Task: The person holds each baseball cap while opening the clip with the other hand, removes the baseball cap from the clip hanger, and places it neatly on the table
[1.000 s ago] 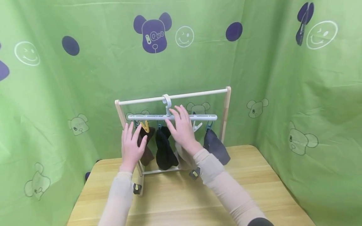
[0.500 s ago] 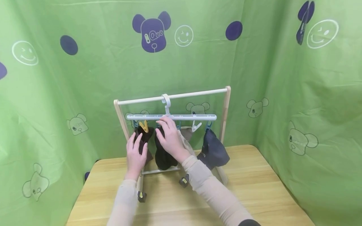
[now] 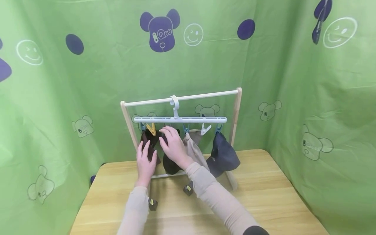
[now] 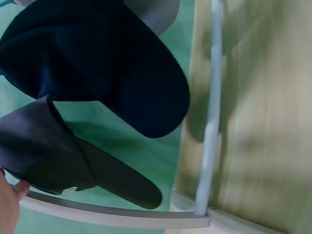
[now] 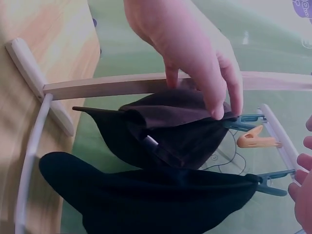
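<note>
My left hand (image 3: 146,166) is at the dark brown cap (image 5: 180,126) hanging at the left end of a pale blue clip hanger (image 3: 202,119). Its fingers are spread, with fingertips right at the cap near a blue clip (image 5: 239,122). My right hand (image 3: 175,147) is in front of the black cap (image 4: 107,63), just under the hanger, fingers loosely bent. In the right wrist view, only some fingers (image 5: 303,192) of it show at the right edge. Farther right hang a beige cap (image 3: 195,150) and a navy cap (image 3: 222,155).
The hanger hooks over the white top bar (image 3: 205,96) of a wooden rack (image 3: 236,114) on the wooden table (image 3: 258,186). A yellow clip (image 3: 151,129) and a white clip (image 3: 205,129) hang from it. A green patterned curtain (image 3: 117,75) surrounds the table.
My right hand has moved down and left from the hanger's middle to the black cap. My left hand has shifted right and lower, onto the brown cap.
</note>
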